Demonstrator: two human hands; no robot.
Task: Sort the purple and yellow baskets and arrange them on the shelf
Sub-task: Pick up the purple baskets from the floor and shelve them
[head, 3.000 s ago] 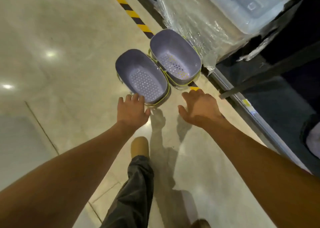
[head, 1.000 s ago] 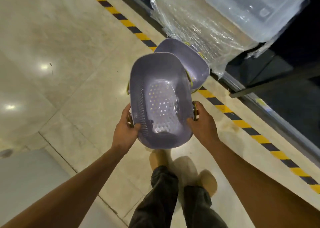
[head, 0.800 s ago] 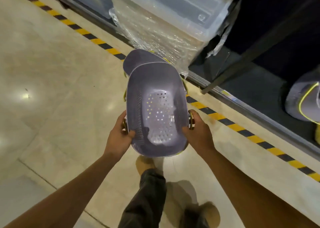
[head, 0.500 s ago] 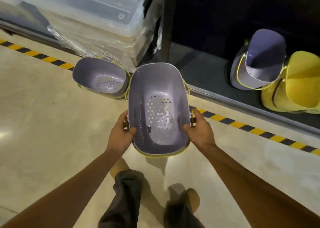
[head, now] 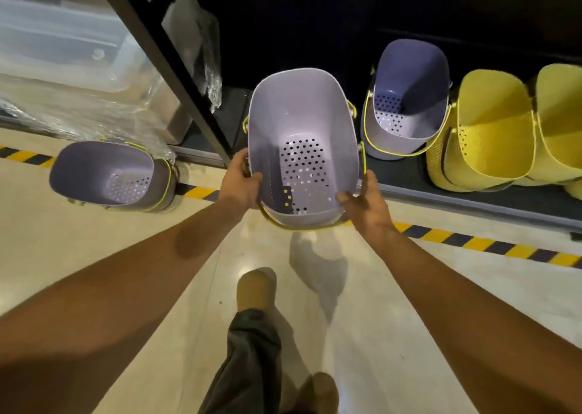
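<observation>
I hold a purple basket with a perforated bottom and yellow handle in both hands, raised over the front edge of the low dark shelf. My left hand grips its left side and my right hand grips its right side. Another purple basket stands on the shelf just to the right, with two yellow baskets beside it, the second yellow basket at the frame's edge. A third purple basket sits on the floor at the left.
A black shelf upright rises left of the held basket. Plastic-wrapped clear bins fill the bay at the left. A yellow-and-black floor stripe runs along the shelf front. My legs and shoes are below.
I have lifted one purple basket off the floor with both hands and carried it right, toward the shelf bay holding a purple and yellow baskets. The other floor basket stayed behind.
</observation>
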